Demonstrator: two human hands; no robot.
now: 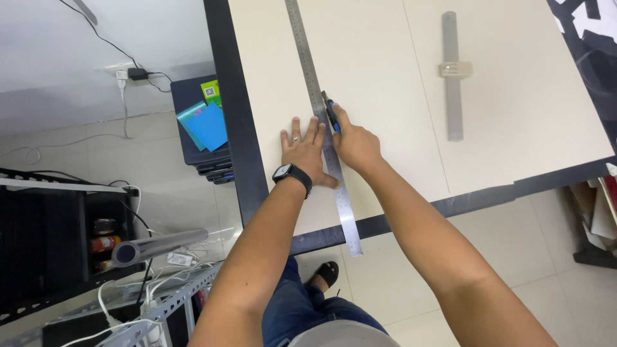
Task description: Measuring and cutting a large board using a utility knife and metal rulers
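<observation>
A long steel ruler [324, 122] was laid across a cream sheet [385, 96] on the black tabletop [234, 115], and the left hand [303, 151] was pressed flat on it with fingers spread, apparently so that the edge would not slip. The right hand [355, 144] was clamped around a blue-handled knife [330, 114], the blade set against the ruler's right edge, seemingly to be guided along it. A grey bar [452, 77] was left well apart on the sheet.
</observation>
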